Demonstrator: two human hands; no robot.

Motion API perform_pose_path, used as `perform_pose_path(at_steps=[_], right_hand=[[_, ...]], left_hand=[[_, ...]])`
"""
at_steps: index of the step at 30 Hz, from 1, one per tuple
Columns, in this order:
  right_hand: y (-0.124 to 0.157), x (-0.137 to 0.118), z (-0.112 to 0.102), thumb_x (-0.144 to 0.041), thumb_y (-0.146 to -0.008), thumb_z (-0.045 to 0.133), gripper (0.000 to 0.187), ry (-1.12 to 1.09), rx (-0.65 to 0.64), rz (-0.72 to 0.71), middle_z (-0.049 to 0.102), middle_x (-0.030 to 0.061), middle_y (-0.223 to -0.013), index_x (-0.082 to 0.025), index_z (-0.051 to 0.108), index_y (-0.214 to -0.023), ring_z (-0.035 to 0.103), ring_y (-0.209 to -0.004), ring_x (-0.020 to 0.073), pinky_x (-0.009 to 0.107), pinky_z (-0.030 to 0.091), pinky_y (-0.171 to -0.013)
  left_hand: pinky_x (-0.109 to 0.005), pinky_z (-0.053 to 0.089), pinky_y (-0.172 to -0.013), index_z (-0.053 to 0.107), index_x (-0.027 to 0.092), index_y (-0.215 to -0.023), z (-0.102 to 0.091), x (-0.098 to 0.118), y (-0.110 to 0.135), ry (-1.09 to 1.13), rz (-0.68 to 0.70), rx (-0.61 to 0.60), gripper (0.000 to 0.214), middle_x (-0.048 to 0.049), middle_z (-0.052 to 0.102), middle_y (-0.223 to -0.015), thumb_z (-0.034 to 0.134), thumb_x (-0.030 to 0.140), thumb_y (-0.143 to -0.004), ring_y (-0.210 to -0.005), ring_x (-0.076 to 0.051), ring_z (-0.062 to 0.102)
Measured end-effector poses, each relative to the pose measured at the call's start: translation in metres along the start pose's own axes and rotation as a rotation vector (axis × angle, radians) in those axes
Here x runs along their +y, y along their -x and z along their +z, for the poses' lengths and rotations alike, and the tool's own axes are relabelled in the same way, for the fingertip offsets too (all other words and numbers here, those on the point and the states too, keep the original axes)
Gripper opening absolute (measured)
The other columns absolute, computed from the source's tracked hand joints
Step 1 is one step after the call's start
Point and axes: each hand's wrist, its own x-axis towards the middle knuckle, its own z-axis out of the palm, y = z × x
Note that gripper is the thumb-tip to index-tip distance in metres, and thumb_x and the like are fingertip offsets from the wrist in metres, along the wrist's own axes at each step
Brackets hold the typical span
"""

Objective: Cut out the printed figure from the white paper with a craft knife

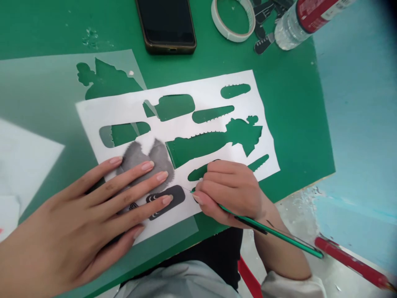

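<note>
A white paper sheet (198, 89) with several cut-out shapes lies on the green table (288, 124). My left hand (93, 211) lies flat on its lower left part, fingers spread over a grey printed figure (145, 155) and a dark printed strip (176, 194). My right hand (231, 192) is closed in a pinch round a thin green-handled tool (279, 234). The tool's tip touches the paper next to the dark strip. The handle runs back to the lower right past my wrist.
A translucent sheet (40, 95) with a cut-out lies under the white one at left. At the table's far edge are a black phone (167, 22), a tape roll (232, 20), a plastic bottle (297, 20) and dark cut pieces (263, 43). A red bar (350, 260) shows below right.
</note>
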Motion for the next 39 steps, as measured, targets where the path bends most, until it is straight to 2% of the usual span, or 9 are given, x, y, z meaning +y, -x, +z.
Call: perform_pose_path(at_steps=[3,7,11,18,24,29,37,39], right_hand=[[0.0,-0.006,-0.002,-0.019,-0.113,0.048,0.046,0.027,-0.007,0.046,0.053,-0.0017,-0.06,-0.019,0.056,-0.067,0.035,-0.061,0.0132,0.033,0.036,-0.058],[0.003,-0.024,-0.003,-0.017,-0.112,0.048,0.045,0.069,-0.07,0.233,0.044,-0.004,-0.063,-0.02,0.049,-0.068,0.029,-0.06,0.0116,0.034,0.028,-0.056],[0.008,-0.037,0.005,-0.017,-0.113,0.046,0.046,0.101,0.001,0.325,0.039,-0.0044,-0.061,-0.02,0.046,-0.067,0.026,-0.06,0.0119,0.035,0.028,-0.056],[0.013,-0.039,0.016,-0.014,-0.111,0.047,0.045,0.143,0.088,0.3,0.047,-0.0021,-0.061,-0.02,0.049,-0.066,0.032,-0.064,0.0137,0.035,0.033,-0.06],[0.015,-0.038,0.017,-0.015,-0.111,0.047,0.046,0.173,0.092,0.256,0.048,-0.0009,-0.061,-0.018,0.055,-0.066,0.031,-0.066,0.0152,0.036,0.032,-0.059],[0.018,-0.041,0.019,-0.016,-0.111,0.048,0.044,0.182,0.084,0.274,0.05,0.0,-0.063,-0.017,0.057,-0.067,0.033,-0.068,0.0159,0.037,0.034,-0.061],[0.019,-0.045,0.019,-0.015,-0.111,0.048,0.045,0.18,0.095,0.298,0.048,-0.0006,-0.062,-0.02,0.049,-0.066,0.032,-0.069,0.016,0.036,0.031,-0.063],[0.018,-0.048,0.019,-0.015,-0.11,0.048,0.044,0.191,0.096,0.314,0.049,-0.0007,-0.062,-0.021,0.048,-0.067,0.033,-0.069,0.016,0.036,0.031,-0.063]], left_hand=[[-0.047,0.012,-0.143,0.042,0.042,-0.167,0.0,-0.001,0.0,-0.017,0.012,-0.007,0.056,0.0111,0.037,-0.178,0.045,0.054,-0.113,-0.162,-0.027,0.043],[-0.047,0.011,-0.142,0.041,0.04,-0.168,0.001,-0.003,-0.001,-0.024,0.034,0.0,0.056,0.0089,0.036,-0.178,0.042,0.053,-0.113,-0.164,-0.026,0.04],[-0.046,0.01,-0.142,0.044,0.04,-0.166,0.002,-0.002,-0.002,-0.013,0.039,0.019,0.055,0.0085,0.036,-0.178,0.043,0.051,-0.113,-0.165,-0.025,0.039],[-0.047,0.013,-0.142,0.046,0.039,-0.165,0.003,-0.001,-0.004,-0.011,0.037,0.034,0.052,0.0095,0.037,-0.178,0.042,0.049,-0.114,-0.162,-0.027,0.043],[-0.049,0.014,-0.141,0.045,0.04,-0.166,0.003,-0.002,-0.001,-0.041,0.042,0.021,0.053,0.0089,0.037,-0.178,0.039,0.049,-0.114,-0.164,-0.025,0.041],[-0.048,0.014,-0.142,0.041,0.04,-0.168,0.003,-0.002,-0.001,-0.062,0.047,0.021,0.055,0.01,0.036,-0.178,0.037,0.05,-0.114,-0.164,-0.025,0.04],[-0.048,0.014,-0.142,0.036,0.041,-0.17,0.005,-0.003,0.0,-0.096,0.054,0.03,0.057,0.0098,0.037,-0.178,0.032,0.051,-0.114,-0.166,-0.022,0.036],[-0.047,0.013,-0.142,0.036,0.041,-0.17,0.003,-0.002,-0.001,-0.064,0.044,0.026,0.057,0.011,0.036,-0.178,0.036,0.051,-0.114,-0.165,-0.023,0.038]])
